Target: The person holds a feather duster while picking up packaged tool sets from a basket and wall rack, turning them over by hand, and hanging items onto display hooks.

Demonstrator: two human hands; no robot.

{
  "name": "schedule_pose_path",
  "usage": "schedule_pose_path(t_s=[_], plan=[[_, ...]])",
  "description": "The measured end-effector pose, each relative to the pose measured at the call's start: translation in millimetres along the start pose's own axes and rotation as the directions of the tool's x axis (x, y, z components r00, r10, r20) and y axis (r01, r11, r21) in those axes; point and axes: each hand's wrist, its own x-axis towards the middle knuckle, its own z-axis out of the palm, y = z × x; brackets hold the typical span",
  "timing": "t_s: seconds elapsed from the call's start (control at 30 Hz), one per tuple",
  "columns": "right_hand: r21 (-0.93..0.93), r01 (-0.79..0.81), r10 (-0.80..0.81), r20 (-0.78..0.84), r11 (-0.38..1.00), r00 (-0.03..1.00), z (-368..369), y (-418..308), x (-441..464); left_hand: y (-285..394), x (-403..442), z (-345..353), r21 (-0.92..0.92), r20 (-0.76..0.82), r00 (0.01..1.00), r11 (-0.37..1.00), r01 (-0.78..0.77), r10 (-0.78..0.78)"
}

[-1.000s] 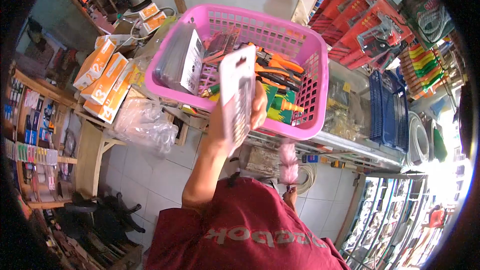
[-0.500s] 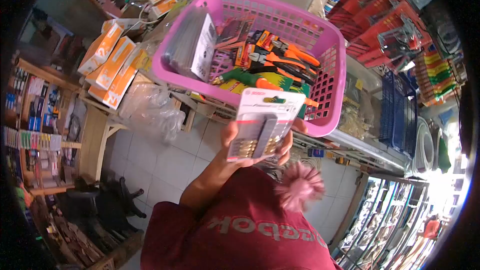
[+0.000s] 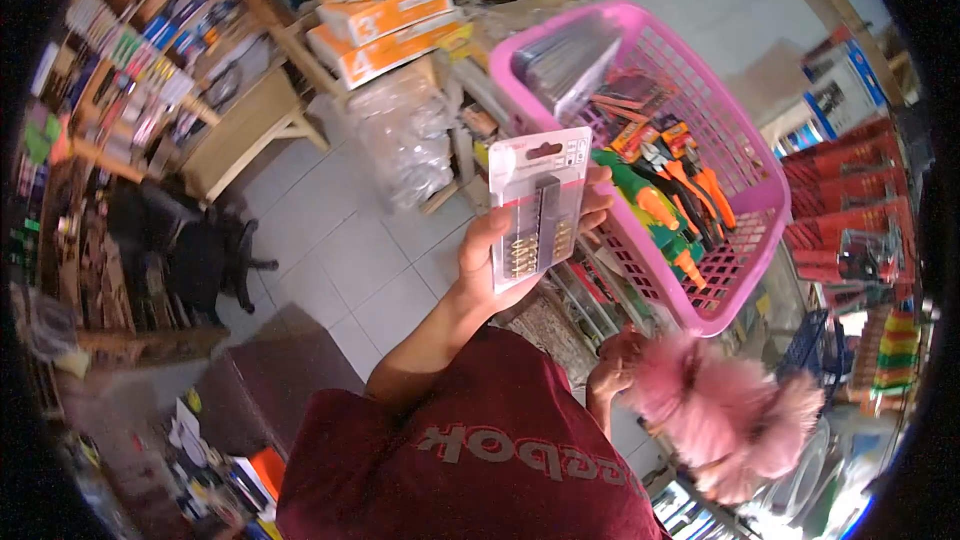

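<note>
My left hand (image 3: 490,250) holds a clear blister pack of drill bits (image 3: 540,210) upright before me, thumb on its left edge and fingers around the right. Gold-coloured bits show on both sides of a dark strip in it. My right hand (image 3: 612,365) is lower right, beside the pink basket (image 3: 745,290); its fingers are blurred and partly hidden near fluffy pink pom-poms (image 3: 710,410). In the basket lie orange-and-black pliers (image 3: 700,185), green-and-orange tools (image 3: 650,205) and a stack of clear packs (image 3: 570,65).
Numbered orange-and-white boxes (image 3: 385,15) are stacked left of the basket, above crumpled clear plastic (image 3: 405,145). Red-carded tools (image 3: 850,210) hang at right. A black chair (image 3: 205,250) stands on the tiled floor (image 3: 330,250), near wooden shelves at left.
The view has swung left, so the basket now appears farther right. The drill bit pack stays in my left hand, now more upright. My right hand has come into sight low beside the basket.
</note>
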Motion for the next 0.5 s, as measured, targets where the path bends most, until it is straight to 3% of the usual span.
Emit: schedule_pose_path(t_s=[0.03,0.1,0.17,0.27,0.3,0.33,0.37,0.47,0.5], plan=[[0.025,-0.018,0.017,0.050,1.000,0.999,5.2,2.6,1.0,-1.4,-6.3,-1.0,-0.052,0.048,0.997,0.997,-0.049,0.052],[0.099,-0.064,0.052,0.121,0.993,0.991,13.4,10.9,1.4,-14.5,-42.2,-12.9,-0.030,-0.158,0.986,0.997,-0.066,0.061],[0.179,-0.118,0.089,0.160,0.977,0.983,13.5,18.5,-2.7,-26.4,-67.3,-17.5,-0.052,-0.210,0.974,0.994,-0.101,0.088],[0.316,-0.223,0.165,0.199,0.922,0.966,-1.5,32.4,-19.2,-43.2,-90.8,-3.7,-0.120,-0.187,0.971,0.978,-0.172,0.148],[0.355,-0.247,0.180,0.212,0.902,0.961,-8.2,37.8,-26.5,-51.3,-97.3,9.1,-0.017,-0.306,0.934,0.979,-0.202,0.187],[0.378,-0.252,0.171,0.236,0.891,0.957,-12.8,38.9,-33.1,-56.0,-101.0,13.3,0.044,-0.305,0.931,0.979,-0.197,0.201],[0.347,-0.187,0.086,0.288,0.919,0.954,-19.7,39.3,-38.6,-59.3,-104.8,16.1,0.104,-0.301,0.930,0.977,-0.189,0.212],[0.116,0.288,-0.308,0.454,0.951,0.836,-31.6,4.6,-47.9,-53.3,-67.2,63.0,0.251,-0.061,0.980,0.954,-0.167,0.187],[-0.069,0.297,-0.245,0.407,0.952,0.880,-44.0,14.5,-51.9,-53.2,-49.7,74.2,0.286,0.030,0.984,0.942,-0.175,0.174]])
